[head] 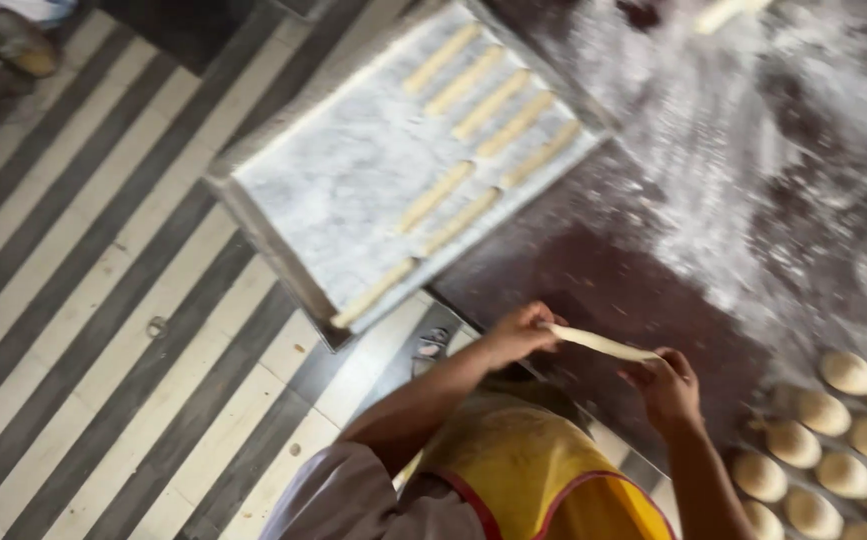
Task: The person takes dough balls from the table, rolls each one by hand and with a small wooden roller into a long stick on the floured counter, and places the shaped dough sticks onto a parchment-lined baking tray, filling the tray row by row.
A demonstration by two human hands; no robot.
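I see both hands pinched on one thin dough strip [601, 344], held in the air over the floured bench [653, 270]: left hand [521, 333] on one end, right hand [668, 388] on the other. Tray [283, 190] with laid dough sticks [488, 105] well up-left; round dough balls [833, 440] by right hand.

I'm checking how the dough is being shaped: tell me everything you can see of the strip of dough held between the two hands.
The thin, pale cream strip of dough is a long, narrow rope, smooth and soft-looking. It hangs in the air above the dark, flour-dusted worktop, slanting slightly down from the left hand to the right hand. Each hand pinches one end in its fingers, so the ends are partly hidden. Nothing else touches it.
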